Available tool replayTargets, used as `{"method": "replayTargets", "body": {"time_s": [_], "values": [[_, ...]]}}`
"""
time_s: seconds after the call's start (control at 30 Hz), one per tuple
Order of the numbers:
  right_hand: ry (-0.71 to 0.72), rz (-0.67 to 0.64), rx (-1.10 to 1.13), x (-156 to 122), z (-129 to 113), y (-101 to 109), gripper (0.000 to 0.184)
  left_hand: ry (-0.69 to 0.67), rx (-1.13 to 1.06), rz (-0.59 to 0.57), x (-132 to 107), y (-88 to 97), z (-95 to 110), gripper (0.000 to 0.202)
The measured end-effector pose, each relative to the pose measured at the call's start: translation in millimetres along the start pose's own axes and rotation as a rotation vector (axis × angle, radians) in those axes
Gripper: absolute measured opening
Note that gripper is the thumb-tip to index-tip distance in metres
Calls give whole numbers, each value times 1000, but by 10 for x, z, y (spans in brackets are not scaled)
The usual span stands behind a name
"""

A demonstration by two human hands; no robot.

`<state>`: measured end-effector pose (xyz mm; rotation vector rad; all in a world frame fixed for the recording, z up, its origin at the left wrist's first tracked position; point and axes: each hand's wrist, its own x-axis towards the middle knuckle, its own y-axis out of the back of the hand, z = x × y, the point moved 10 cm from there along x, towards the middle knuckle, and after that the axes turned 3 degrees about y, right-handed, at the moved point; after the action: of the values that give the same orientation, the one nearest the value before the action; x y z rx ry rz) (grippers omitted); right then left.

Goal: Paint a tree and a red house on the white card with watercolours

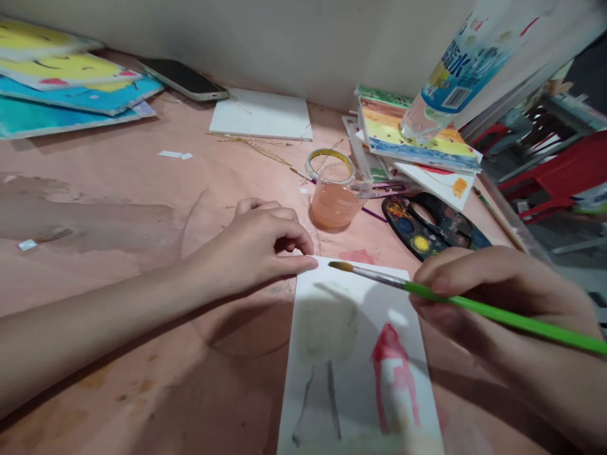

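Observation:
A white painting (363, 354) lies on the table in front of me. It bears a pale grey-green patch, two dark strokes below that, and a red pointed shape at right. My left hand (265, 243) grips its upper left corner, thumb on top and fingers curled at the edge. Between the thumb and fingers of my right hand (497, 309) is a green-handled paintbrush (417, 289). The brush's brownish tip hovers over or just touches the painting's top edge; which one, I cannot tell. Beyond it stands a clear cup (336, 203) of orange-brown water.
A black paint palette (427, 224) lies right of the cup, with a tape roll (329, 163) behind. A bottle (443, 79) stands on stacked paintings (417, 148). At the back are a blank white board (263, 115), a phone (184, 79) and yellow-and-blue paintings (71, 82).

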<state>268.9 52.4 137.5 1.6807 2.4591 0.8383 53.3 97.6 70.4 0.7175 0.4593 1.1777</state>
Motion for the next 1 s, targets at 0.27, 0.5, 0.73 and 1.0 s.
{"method": "replayTargets", "body": {"time_s": [0.27,0.5,0.73,1.0], "values": [[17,-352,100,115,16,-371,22,3,26,-5,9,-18,-12,19],[-115,-270,-5,44,190,-345,22,-10,18,6,4,-13,-19,19],[-155,-272,-79,79,149,-345,20,-7,0,16,7,-9,-29,18],[-133,-260,-167,18,82,-281,18,-21,63,-3,16,-19,-30,22]]}}
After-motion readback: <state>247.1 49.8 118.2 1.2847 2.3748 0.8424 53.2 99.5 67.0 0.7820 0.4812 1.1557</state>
